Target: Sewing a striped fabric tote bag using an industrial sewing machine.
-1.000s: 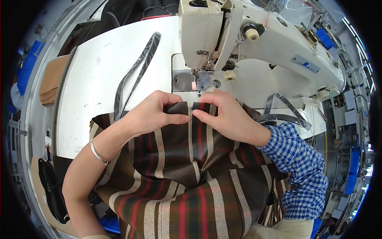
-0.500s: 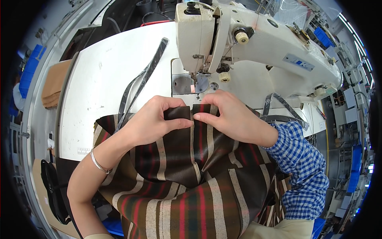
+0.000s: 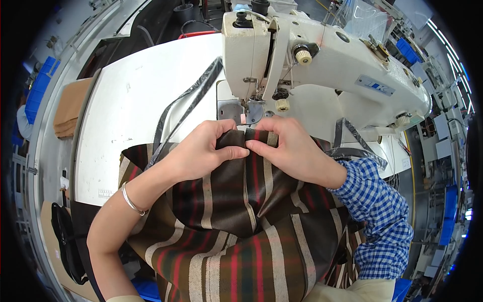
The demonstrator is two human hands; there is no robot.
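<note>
From my distant seat I see the white table [image 3: 126, 100] spreading ahead of the left hand [image 3: 201, 148] and the right hand [image 3: 298, 151]. The sewing machine [image 3: 327, 55] stands just beyond them; the striped fabric [image 3: 236, 267] drapes below, both pinching its upper edge, thumbs nearly meeting. I judge the edge already gathered — but not yet at the pink tab [image 3: 243, 119] just ahead, near the needle.

This is a sewing workshop, indicated by the white metal sewing machine [image 3: 329, 63], flat white desk [image 3: 131, 100] and blue plastic bins [image 3: 43, 90].
</note>
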